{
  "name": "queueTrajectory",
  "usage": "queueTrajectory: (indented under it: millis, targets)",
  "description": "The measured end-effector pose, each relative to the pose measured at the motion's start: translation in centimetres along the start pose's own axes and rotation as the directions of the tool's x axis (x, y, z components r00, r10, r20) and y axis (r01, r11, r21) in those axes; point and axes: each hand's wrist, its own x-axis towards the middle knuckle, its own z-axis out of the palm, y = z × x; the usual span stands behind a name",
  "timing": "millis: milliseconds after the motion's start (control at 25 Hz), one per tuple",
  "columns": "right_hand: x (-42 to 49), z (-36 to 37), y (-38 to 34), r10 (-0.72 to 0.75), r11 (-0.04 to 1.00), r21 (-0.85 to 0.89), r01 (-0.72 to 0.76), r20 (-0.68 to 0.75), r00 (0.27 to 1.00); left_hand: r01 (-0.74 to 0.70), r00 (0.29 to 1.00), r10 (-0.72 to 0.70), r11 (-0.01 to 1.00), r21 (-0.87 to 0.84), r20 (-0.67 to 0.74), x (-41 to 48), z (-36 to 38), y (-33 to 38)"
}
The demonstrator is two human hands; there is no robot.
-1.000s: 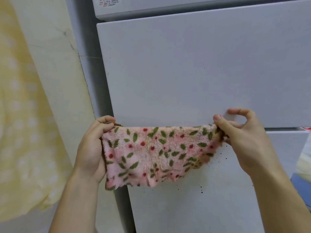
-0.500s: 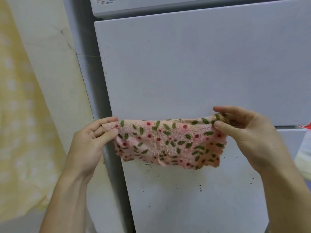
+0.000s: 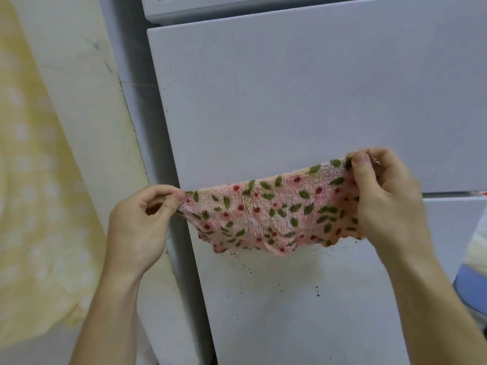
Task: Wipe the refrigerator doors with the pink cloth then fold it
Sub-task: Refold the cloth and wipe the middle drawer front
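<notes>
The pink cloth [image 3: 274, 212], fluffy with green leaves and red dots, hangs stretched between my two hands in front of the white refrigerator. My left hand [image 3: 142, 222] pinches its left corner between thumb and fingers. My right hand [image 3: 382, 196] grips the right end, held higher, so the top edge slopes up to the right. Behind the cloth is the middle refrigerator door [image 3: 303, 96]; the lower door [image 3: 290, 306] below it carries small dark specks.
A yellow fabric with pale dots [image 3: 34, 180] hangs at the left against a cream wall [image 3: 87, 106]. The bottom edge of the refrigerator's top door [image 3: 237, 6] shows at the frame's top. A blue and white object [image 3: 474, 280] sits at the right edge.
The cloth has been doubled over and now hangs shorter. My right hand has risen and taken a fuller grip; my left hand holds only the corner, tilting the top edge.
</notes>
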Motion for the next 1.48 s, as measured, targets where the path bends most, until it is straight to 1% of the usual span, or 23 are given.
queueTrajectory:
  millis: [80,120,160,200,240,320,440,520,600,720,840,880,920,1000,1040,1080,1160,1240,1280,1360,1400,1440,1480]
  targets:
    - [-0.6,1.2,0.0,-0.131,0.991,0.004,0.132,-0.054,0.990,-0.093,0.991,0.101,0.991,0.098,-0.082,-0.3,1.1,-0.1]
    - [-1.0,1.8,-0.1,-0.185,0.982,0.036,0.188,-0.064,0.981,-0.137,0.986,0.141,0.989,0.051,-0.087,-0.8,2.0,0.1]
    - [-1.3,2.4,0.0,-0.230,0.969,0.074,0.234,-0.055,0.972,-0.132,0.991,0.131,0.989,-0.070,-0.018,-1.7,3.0,0.7]
    - [-1.6,2.9,0.1,-0.272,0.957,0.101,0.273,-0.030,0.962,-0.069,0.984,0.101,0.975,-0.210,0.147,-2.7,4.0,1.4]
    - [-1.9,3.3,0.3,-0.308,0.946,0.111,0.305,0.008,0.951,0.006,0.941,0.091,0.959,-0.284,0.327,-3.5,5.1,1.9]
    - [-2.1,3.8,0.5,-0.365,0.929,0.093,0.358,0.080,0.928,0.042,0.810,0.117,0.966,-0.256,0.574,-4.7,6.6,2.6]
    - [-1.8,3.9,1.2,-0.389,0.921,0.022,0.390,0.120,0.913,0.085,0.688,0.110,0.969,-0.231,0.717,-4.9,7.4,2.7]
    - [-1.6,3.5,1.6,-0.356,0.933,-0.016,0.360,0.103,0.929,0.167,0.678,0.088,0.948,-0.269,0.730,-4.9,7.5,3.0]
    - [-1.3,3.2,1.8,-0.238,0.971,-0.010,0.240,0.090,0.967,0.256,0.703,0.056,0.910,-0.326,0.709,-4.8,7.5,3.2]
    - [-1.2,3.1,1.9,-0.093,0.995,-0.026,0.098,0.132,0.987,0.273,0.757,0.023,0.897,-0.348,0.653,-4.3,7.3,2.9]
    - [-1.0,2.6,1.1,0.020,0.975,-0.222,0.028,0.211,0.977,0.321,0.806,-0.076,0.889,-0.326,0.588,-4.0,6.7,3.0]
    - [-1.0,2.4,0.6,0.124,0.950,-0.312,-0.028,0.293,0.948,0.337,0.827,-0.102,0.877,-0.343,0.552,-3.8,6.5,3.1]
    - [-1.0,2.1,0.3,0.256,0.914,-0.397,-0.084,0.403,0.879,0.351,0.846,-0.121,0.860,-0.371,0.519,-3.7,6.3,3.3]
    - [-1.1,1.7,0.3,0.464,0.854,-0.503,-0.136,0.617,0.636,0.355,0.877,-0.133,0.827,-0.436,0.462,-3.3,6.0,3.4]
    - [-1.2,1.8,0.7,0.508,0.843,-0.519,-0.143,0.678,0.532,0.343,0.894,-0.134,0.818,-0.461,0.428,-3.2,6.0,3.3]
    - [-1.2,2.0,1.5,0.522,0.842,-0.518,-0.152,0.709,0.475,0.326,0.914,-0.136,0.808,-0.490,0.383,-3.2,6.2,3.3]
    - [-1.3,2.7,2.9,0.497,0.867,-0.435,-0.242,0.742,0.450,0.299,0.942,-0.136,0.756,-0.582,0.307,-3.2,6.7,3.3]
    - [-1.4,3.5,3.8,0.409,0.860,-0.181,-0.477,0.804,0.432,0.297,0.948,-0.128,0.683,-0.667,0.290,-3.3,6.8,3.6]
    - [-1.5,4.0,3.7,0.354,0.811,-0.026,-0.585,0.817,0.454,0.299,0.947,-0.115,0.661,-0.689,0.301,-3.2,6.7,3.7]
    - [-1.8,4.5,3.1,0.280,0.679,0.281,-0.678,0.755,0.593,0.292,0.943,-0.086,0.682,-0.670,0.323,-3.1,6.1,3.9]
    - [-1.8,4.6,2.9,0.288,0.631,0.395,-0.668,0.680,0.674,0.279,0.943,-0.083,0.725,-0.630,0.321,-2.9,5.6,3.9]
    - [-1.8,4.8,2.7,0.307,0.619,0.464,-0.634,0.600,0.739,0.270,0.945,-0.097,0.772,-0.576,0.313,-2.8,5.3,3.8]
    - [-1.9,4.8,2.6,0.305,0.661,0.487,-0.571,0.521,0.798,0.271,0.945,-0.118,0.805,-0.528,0.304,-2.6,4.9,3.8]
